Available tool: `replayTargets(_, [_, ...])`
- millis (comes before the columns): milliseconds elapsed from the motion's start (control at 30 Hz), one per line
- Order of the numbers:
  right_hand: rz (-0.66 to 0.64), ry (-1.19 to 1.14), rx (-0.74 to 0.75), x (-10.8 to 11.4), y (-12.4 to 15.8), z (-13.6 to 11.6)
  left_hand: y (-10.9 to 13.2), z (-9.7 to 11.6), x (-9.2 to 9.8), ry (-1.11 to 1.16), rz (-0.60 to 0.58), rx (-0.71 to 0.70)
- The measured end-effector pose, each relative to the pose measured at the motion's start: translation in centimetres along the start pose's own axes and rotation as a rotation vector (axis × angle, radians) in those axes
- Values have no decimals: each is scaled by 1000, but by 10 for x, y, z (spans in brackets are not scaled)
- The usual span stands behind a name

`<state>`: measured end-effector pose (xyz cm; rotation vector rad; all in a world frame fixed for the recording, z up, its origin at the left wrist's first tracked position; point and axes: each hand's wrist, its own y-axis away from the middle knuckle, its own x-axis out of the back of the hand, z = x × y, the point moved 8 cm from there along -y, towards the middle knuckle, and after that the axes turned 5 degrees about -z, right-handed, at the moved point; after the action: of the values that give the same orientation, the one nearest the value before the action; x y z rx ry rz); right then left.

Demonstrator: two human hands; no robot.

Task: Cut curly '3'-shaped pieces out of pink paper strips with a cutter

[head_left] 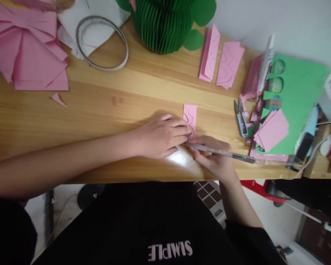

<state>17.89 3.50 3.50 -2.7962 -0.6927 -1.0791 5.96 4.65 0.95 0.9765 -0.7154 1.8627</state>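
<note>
A small pink paper strip (192, 112) with wavy lines drawn on it lies on the wooden table. My left hand (165, 135) rests on the strip's left side, its fingers stretched out and pressing the paper to the tabletop. In my right hand (215, 156) is a slim pen (223, 152), gripped close to its tip. The tip is at the strip's lower end beside my left fingertips, and whether it touches the paper is hidden.
Folded pink papers with drawn curves (228, 64) lie at the back. Blue thread snips (241, 119) sit to the right, near stacked pink pieces (272, 130) on a green sheet (303, 103). A tape ring (124, 60), green honeycomb paper (162, 33) and pink pleated paper (41, 70) occupy the far left.
</note>
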Motion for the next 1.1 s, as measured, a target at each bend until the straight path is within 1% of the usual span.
replayTargets(300, [-13,-42,-59,-2,1,7,1,1,0,-19,9,-13])
replayTargets(433, [-7,-32,-65,-2,1,7,2,1,2,-24,25,-16])
replayTargets(600, [-11,-59,-68,-2,1,7,2,1,3,4,9,-8])
replayTargets(767, [9,-57,-43,0,2,6,2,2,4,6,15,-14])
replayTargets(833, [14,-48,-59,1,3,7,2,2,4,-1,19,-19])
replayTargets(933, [45,-17,-103,6,4,11,2,2,4,-12,21,-26])
replayTargets(1000, [90,16,-121,13,6,13,3,2,3,-24,21,-27])
replayTargets(1100, [221,58,-142,26,15,17,4,2,4,-51,38,-41])
